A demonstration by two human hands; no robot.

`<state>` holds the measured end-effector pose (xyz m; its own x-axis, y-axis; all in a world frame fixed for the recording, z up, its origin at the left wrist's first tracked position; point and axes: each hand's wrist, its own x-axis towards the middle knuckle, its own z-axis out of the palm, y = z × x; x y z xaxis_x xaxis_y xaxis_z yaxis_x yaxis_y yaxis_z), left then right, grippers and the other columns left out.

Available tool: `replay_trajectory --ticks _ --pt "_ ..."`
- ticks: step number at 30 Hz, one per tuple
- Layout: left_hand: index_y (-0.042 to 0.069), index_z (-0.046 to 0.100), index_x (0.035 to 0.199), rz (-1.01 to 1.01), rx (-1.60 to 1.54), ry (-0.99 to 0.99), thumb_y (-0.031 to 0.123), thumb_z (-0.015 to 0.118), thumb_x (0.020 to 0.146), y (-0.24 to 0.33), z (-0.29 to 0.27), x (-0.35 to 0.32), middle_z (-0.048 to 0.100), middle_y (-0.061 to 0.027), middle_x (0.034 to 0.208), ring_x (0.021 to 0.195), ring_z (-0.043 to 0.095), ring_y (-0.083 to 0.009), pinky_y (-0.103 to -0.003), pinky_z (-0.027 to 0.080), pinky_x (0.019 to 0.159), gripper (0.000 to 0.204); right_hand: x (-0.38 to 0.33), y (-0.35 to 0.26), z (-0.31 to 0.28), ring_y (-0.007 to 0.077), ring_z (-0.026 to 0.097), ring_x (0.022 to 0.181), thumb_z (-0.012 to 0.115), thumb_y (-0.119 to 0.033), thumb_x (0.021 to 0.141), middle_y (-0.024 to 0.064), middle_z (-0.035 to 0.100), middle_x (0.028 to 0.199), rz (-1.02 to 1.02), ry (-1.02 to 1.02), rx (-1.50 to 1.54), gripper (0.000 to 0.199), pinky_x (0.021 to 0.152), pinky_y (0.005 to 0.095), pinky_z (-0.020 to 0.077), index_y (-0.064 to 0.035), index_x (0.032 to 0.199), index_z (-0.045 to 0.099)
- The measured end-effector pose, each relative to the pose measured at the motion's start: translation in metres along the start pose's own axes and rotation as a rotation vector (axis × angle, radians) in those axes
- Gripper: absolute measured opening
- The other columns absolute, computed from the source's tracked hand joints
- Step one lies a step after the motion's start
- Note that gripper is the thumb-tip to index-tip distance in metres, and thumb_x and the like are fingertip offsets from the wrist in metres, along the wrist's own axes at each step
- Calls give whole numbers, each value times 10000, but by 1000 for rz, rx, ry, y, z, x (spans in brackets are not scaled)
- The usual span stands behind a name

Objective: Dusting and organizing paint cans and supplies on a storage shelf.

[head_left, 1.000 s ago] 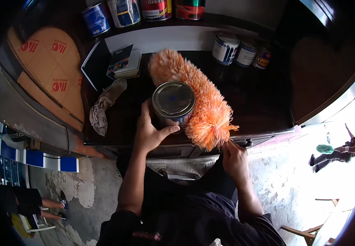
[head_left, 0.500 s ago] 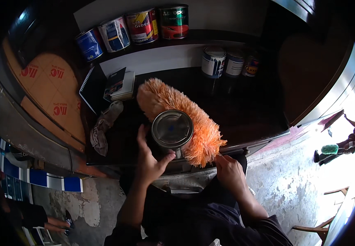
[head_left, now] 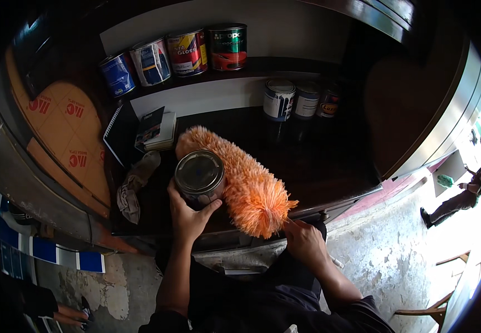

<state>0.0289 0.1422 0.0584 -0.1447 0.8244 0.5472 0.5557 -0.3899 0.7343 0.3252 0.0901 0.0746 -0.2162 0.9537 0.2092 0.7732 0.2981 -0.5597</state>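
Note:
My left hand (head_left: pixel 189 215) is wrapped round a round metal paint can (head_left: pixel 200 173), held up over the front of the dark desk with its lid toward me. In my right hand (head_left: pixel 306 241) is the handle of a fluffy orange duster (head_left: pixel 246 186). The duster's head slants up to the left across the desk. Its near side lies right beside the can and its far end is partly behind it; whether they touch I cannot tell. Most of the handle is hidden in my fist.
Several paint cans (head_left: pixel 187 54) line the upper shelf (head_left: pixel 273 64). Three more, including a white-and-dark can (head_left: pixel 278 101), stand on the desk (head_left: pixel 329 161). At left lie a spiral notebook (head_left: pixel 121 135), small books (head_left: pixel 160 130) and a crumpled cloth (head_left: pixel 135 186). Other people are on the floor at both sides.
The can has moved left and tilts slightly, showing more of its side. The duster has shifted a little left and down with my right hand. Both hands keep their holds.

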Motion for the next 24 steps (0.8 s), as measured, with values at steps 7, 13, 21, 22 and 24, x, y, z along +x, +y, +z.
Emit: replay_trajectory --ticks 7,13,21,22,24 --pt "8 310 1403 -110 -40 -57 274 894 687 -1 -13 4 566 -181 1244 1124 596 -313 -431 475 963 961 11 3 -2 420 616 717 594 -54 865 197 611 754 -72 -22 32 74 609 477 494 -24 926 625" --pt "-10 361 1388 -272 -273 96 236 888 685 -14 -52 -23 574 -148 1254 1128 600 -234 -373 517 931 912 34 34 -45 450 600 723 554 -53 892 237 619 768 165 113 -45 92 595 495 451 -2 847 617" --pt "-4 388 1403 -94 -45 463 436 889 660 -19 -182 -130 524 -118 1301 1139 558 -208 -321 509 908 999 37 7 -41 396 623 674 589 -81 879 212 611 730 -85 9 -256 112 553 456 454 9 822 621" --pt "1 370 1416 -101 -23 531 433 869 692 -26 -192 -150 515 -118 1316 1163 548 -218 -340 498 937 980 31 -10 -42 389 624 669 595 -70 866 206 617 736 -180 -163 -139 88 554 446 461 -1 841 644" --pt "7 352 1429 -107 17 616 429 849 724 -24 -208 -174 506 -117 1331 1186 539 -228 -358 488 966 961 28 -27 -48 382 626 665 602 -59 852 200 623 742 -295 -343 -12 80 555 436 467 -12 860 666"
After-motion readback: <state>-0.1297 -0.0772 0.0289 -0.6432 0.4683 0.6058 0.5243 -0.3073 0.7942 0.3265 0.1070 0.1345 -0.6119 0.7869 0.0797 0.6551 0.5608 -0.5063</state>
